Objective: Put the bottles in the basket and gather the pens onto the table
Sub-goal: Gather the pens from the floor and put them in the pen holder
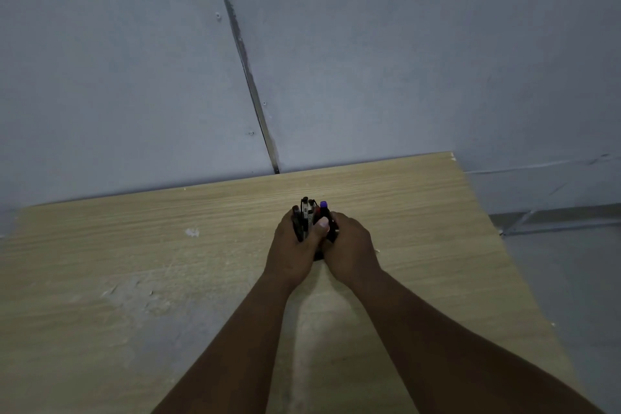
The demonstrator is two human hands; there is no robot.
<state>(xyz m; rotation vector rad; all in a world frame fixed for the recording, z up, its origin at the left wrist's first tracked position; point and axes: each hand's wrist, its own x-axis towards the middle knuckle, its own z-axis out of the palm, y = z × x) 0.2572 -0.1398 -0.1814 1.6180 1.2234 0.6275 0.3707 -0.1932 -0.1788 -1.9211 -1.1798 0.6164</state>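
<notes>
A bundle of pens [311, 213], mostly black with one purple cap, stands upright between both hands over the middle of the wooden table [134, 279]. My left hand [294, 252] wraps the bundle from the left, thumb across its front. My right hand [349, 245] closes on it from the right. The pens' lower ends are hidden by my fingers. No bottles or basket are in view.
A grey wall [134, 60] with a vertical metal seam [248, 77] rises right behind the table. The table's right edge [497, 228] drops off to a grey floor. Pale scuffs and worn patches mark the tabletop at the left.
</notes>
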